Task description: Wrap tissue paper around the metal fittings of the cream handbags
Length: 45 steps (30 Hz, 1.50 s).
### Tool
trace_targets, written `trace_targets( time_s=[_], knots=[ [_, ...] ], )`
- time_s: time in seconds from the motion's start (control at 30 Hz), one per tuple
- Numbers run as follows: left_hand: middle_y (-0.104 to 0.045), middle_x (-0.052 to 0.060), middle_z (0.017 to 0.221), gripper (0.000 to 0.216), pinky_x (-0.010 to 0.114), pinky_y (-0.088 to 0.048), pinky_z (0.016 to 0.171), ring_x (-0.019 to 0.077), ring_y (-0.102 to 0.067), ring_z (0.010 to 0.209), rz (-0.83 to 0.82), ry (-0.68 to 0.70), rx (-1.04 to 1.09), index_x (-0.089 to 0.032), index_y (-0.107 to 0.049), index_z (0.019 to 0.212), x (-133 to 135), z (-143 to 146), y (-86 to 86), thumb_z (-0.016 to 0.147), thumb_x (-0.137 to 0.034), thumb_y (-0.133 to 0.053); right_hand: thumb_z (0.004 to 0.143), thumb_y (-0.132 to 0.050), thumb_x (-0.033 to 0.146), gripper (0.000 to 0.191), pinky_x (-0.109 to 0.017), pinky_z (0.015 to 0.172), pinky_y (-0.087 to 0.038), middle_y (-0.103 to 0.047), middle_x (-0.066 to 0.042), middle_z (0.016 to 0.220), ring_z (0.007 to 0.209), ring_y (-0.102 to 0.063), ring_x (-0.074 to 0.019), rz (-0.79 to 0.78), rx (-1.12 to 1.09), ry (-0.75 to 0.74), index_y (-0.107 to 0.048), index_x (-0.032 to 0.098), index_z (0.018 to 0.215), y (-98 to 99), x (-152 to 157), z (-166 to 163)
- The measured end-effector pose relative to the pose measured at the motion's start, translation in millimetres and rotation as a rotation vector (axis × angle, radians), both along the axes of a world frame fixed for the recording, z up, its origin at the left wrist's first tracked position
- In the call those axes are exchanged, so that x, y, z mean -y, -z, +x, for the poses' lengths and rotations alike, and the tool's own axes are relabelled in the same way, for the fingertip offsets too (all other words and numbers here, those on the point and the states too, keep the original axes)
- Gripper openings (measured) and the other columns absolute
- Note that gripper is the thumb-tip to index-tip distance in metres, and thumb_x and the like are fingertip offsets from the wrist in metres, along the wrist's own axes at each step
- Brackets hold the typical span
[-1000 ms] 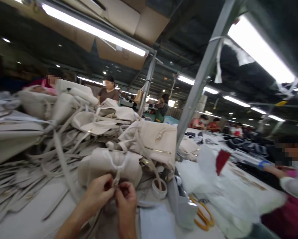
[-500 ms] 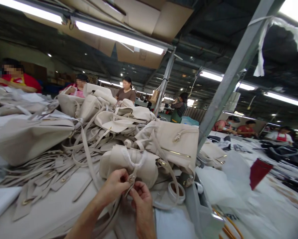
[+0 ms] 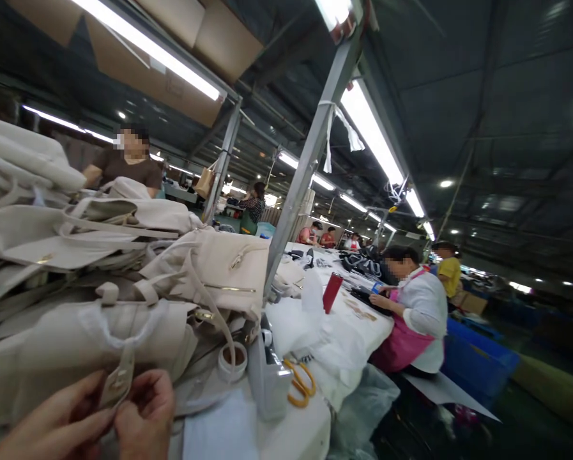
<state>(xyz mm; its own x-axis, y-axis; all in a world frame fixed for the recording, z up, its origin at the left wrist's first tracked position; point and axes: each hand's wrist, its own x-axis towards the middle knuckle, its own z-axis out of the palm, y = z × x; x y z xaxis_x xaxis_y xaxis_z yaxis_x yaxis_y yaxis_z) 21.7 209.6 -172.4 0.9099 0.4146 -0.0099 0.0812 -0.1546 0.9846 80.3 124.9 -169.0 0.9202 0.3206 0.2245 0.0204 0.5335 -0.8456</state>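
A beige handbag [image 3: 51,345] lies in front of me at the lower left, its top handle covered in white wrapping [image 3: 97,329]. From that handle hangs a beige leather tag [image 3: 118,378] with a small metal fitting. My left hand [image 3: 70,415] pinches the tag from the left, thumb and fingers closed on it. On the other side, my right hand [image 3: 145,409] has its fingers curled and pressed together at the tag's lower edge. Whatever lies between the right fingertips is partly hidden.
More beige bags [image 3: 229,262] are heaped behind. To the right are a roll of tape [image 3: 232,362], a grey bin [image 3: 267,377], orange-handled scissors [image 3: 299,383], white plastic sheets [image 3: 310,326] and a red object [image 3: 333,292]. A metal post [image 3: 305,172] rises beyond. A co-worker [image 3: 415,313] works at the right.
The view has swung right and closer, so the bag and both hands now appear further left and larger. The scissors and the co-worker in a pink apron have come into sight. Both hands stay at the tag.
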Motion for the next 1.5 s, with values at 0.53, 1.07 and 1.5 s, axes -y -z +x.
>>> trace_targets(
  time_s=[0.53,1.07,1.5],
  knots=[
    [-0.059,-0.005,0.052,0.037,0.017,-0.036,0.039,0.0067,-0.048,0.039,-0.339,-0.079,0.022,-0.019,-0.052,0.072,14,-30,-75.5,0.054,-0.035,-0.080,0.061,-0.058,0.017,0.017,-0.024,0.063,-0.049,-0.066,0.003,0.070,0.066,-0.061,-0.0135,-0.064,0.116,-0.186,-0.058,0.019,0.079,-15.6,28,-6],
    [-0.054,-0.006,0.052,0.028,0.020,-0.035,0.043,0.0081,-0.046,0.043,-0.224,-0.306,0.340,-0.019,-0.050,0.066,23,-25,-86.1,0.062,-0.035,-0.073,0.060,-0.059,0.014,0.022,-0.024,0.055,-0.047,-0.068,-0.001,0.066,0.059,-0.059,-0.0154,-0.059,0.103,-0.443,-0.065,0.019,0.080,9.5,28,-20],
    [-0.064,0.003,0.067,0.032,0.024,-0.040,0.060,0.0131,-0.055,0.062,-0.235,-0.144,0.203,-0.013,-0.066,0.071,25,-27,-82.3,0.066,-0.044,-0.071,0.063,-0.051,0.008,0.018,-0.022,0.055,-0.034,-0.050,0.006,0.060,0.058,-0.043,-0.0116,-0.325,0.418,-0.385,-0.062,0.018,0.073,1.2,36,-36]
  ],
)
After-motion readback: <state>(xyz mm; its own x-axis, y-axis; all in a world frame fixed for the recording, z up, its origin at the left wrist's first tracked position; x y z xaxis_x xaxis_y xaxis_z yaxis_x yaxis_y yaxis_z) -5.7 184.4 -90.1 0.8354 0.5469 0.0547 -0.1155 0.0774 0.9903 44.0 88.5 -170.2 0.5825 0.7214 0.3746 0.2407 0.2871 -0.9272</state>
